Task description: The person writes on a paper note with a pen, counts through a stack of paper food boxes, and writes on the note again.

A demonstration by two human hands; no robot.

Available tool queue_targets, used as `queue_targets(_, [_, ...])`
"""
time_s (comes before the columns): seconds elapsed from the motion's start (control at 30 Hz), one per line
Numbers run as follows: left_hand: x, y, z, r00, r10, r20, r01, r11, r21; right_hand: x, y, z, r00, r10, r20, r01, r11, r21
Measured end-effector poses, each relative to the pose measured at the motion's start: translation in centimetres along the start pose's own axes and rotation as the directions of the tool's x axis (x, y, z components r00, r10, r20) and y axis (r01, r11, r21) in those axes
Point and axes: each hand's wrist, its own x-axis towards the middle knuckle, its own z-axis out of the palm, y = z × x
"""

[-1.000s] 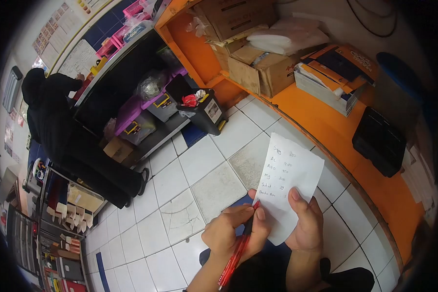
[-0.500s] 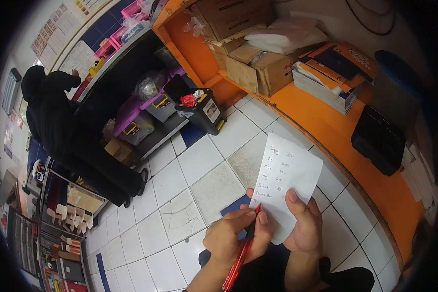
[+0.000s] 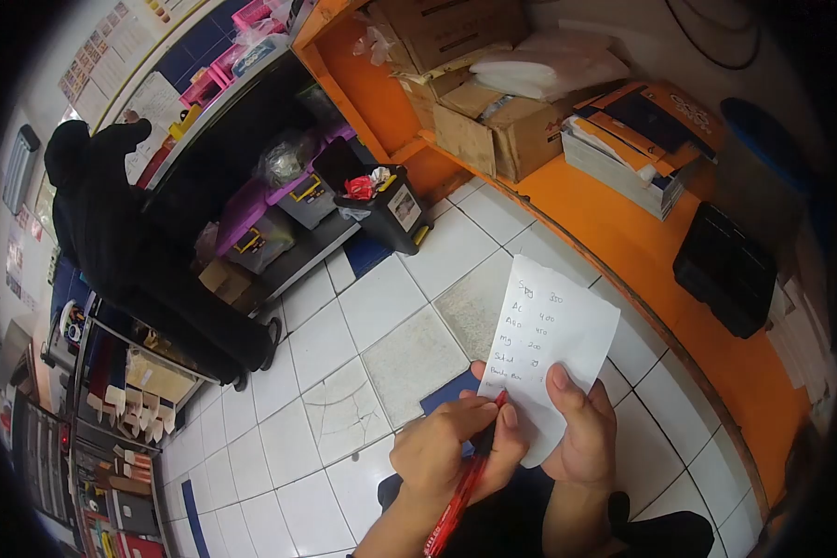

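My left hand (image 3: pixel 451 446) is closed around a red pen (image 3: pixel 465 493), thumb and fingers pinched near its tip. The tip rests at the lower left of a white slip of paper (image 3: pixel 567 325), below several handwritten lines of short words and numbers. Holding that paper from the right is my right hand (image 3: pixel 581 432), its thumb on top. The fingers beneath are mostly hidden, with one fingertip showing past the paper's left edge.
An orange shelf (image 3: pixel 614 228) carries cardboard boxes (image 3: pixel 521 139), a stack of booklets (image 3: pixel 623 167) and a black case (image 3: pixel 725 270). A bin (image 3: pixel 381 209) stands on the tiled floor (image 3: pixel 325 353). Someone in black (image 3: pixel 121 223) stands at the far-left counter.
The pen tip has shifted slightly right along the bottom written line. At the counter, the other person's arm has stretched farther up toward the wall sheet.
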Motion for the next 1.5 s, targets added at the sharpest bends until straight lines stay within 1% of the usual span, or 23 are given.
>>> queue_targets(0.07, [0.0,0.0,-0.1,1.000,0.010,0.010,-0.010,1.000,0.007,0.0,0.0,-0.1,1.000,0.010,-0.011,-0.010,1.000,-0.010])
queue_targets(0.13, [0.1,0.2,-0.3,0.999,-0.018,0.043,0.017,0.999,0.029,0.0,0.0,0.0,1.000,0.019,-0.020,-0.019,1.000,-0.020])
queue_targets(0.17, [0.1,0.2,-0.3,0.999,-0.018,0.042,0.017,0.999,0.030,0.0,-0.1,0.3,0.999,0.021,-0.025,-0.021,1.000,0.010])
queue_targets(0.23, [0.0,0.3,-0.3,0.999,0.031,0.016,-0.031,0.999,-0.010,-0.1,-0.3,0.4,0.999,0.023,-0.030,-0.022,0.999,0.039])
queue_targets(0.3, [0.2,0.3,-0.3,0.999,0.040,0.030,-0.040,0.999,0.008,-0.2,-0.4,0.2,1.000,0.019,0.004,-0.019,1.000,0.012])
queue_targets(0.37, [0.2,0.3,-0.2,0.998,0.050,0.046,-0.051,0.998,0.026,-0.2,-0.1,0.0,1.000,0.009,0.002,-0.009,1.000,0.016])
queue_targets(0.47, [0.2,0.3,-0.2,0.998,0.056,0.028,-0.056,0.998,0.022,-0.1,-0.1,-0.1,1.000,0.008,0.002,-0.008,1.000,0.020])
queue_targets(0.53, [0.2,0.4,-0.2,0.997,0.056,0.052,-0.059,0.997,0.057,0.0,-0.3,0.1,1.000,0.017,-0.001,-0.017,1.000,0.022])
queue_targets(0.6, [0.1,0.7,-0.6,0.996,0.076,0.053,-0.078,0.996,0.039,0.0,-0.4,0.3,1.000,0.031,-0.004,-0.030,0.996,0.085])
queue_targets(0.67, [-0.3,0.8,-0.4,0.994,0.098,0.056,-0.099,0.995,0.016,-0.1,-0.6,0.5,1.000,0.024,0.005,-0.024,0.997,0.075])
queue_targets(0.73, [-0.8,0.4,0.6,0.996,0.069,-0.048,-0.071,0.997,-0.033,-0.2,-0.7,0.4,1.000,0.015,0.014,-0.016,0.998,0.063])
queue_targets(0.87, [-1.0,0.3,0.6,0.997,0.043,-0.059,-0.045,0.999,-0.031,-0.2,-0.5,0.0,0.999,0.017,0.040,-0.019,0.999,0.044])
queue_targets(0.93, [-1.2,0.5,0.7,0.999,-0.029,-0.046,0.029,1.000,-0.007,-0.3,-0.5,0.0,0.999,0.011,0.052,-0.013,0.999,0.037])
queue_targets(0.97, [-1.0,0.6,0.5,0.999,-0.030,-0.045,0.030,1.000,-0.007,-0.3,-0.6,0.2,0.999,0.013,0.043,-0.015,0.999,0.039])
queue_targets(1.03, [-0.1,1.1,0.0,0.998,0.023,0.059,-0.025,0.999,0.038,-0.3,-0.7,0.3,0.999,0.015,0.033,-0.016,0.999,0.039])
queue_targets(1.17, [-0.2,1.2,-0.1,0.998,-0.013,0.064,0.011,0.999,0.034,-0.3,-0.5,0.3,0.999,0.017,0.044,-0.018,1.000,0.021])
queue_targets(1.27, [-0.3,1.1,0.0,0.999,-0.013,0.032,0.011,0.999,0.039,-0.2,-0.2,0.2,0.999,0.012,0.048,-0.014,1.000,0.023])
queue_targets(1.37, [-0.1,1.0,-0.2,0.999,0.024,0.028,-0.024,1.000,0.004,-0.2,-0.5,0.4,0.999,0.016,0.045,-0.017,1.000,0.018])
queue_targets(1.43, [0.0,0.8,-0.1,0.997,0.048,0.053,-0.048,0.999,-0.011,-0.2,-0.5,0.4,0.999,0.019,0.036,-0.020,1.000,0.014])
queue_targets(1.5, [0.0,1.0,-0.1,0.998,0.039,0.050,-0.039,0.999,0.014,-0.3,-0.4,0.4,0.999,0.037,0.031,-0.038,0.999,0.020])
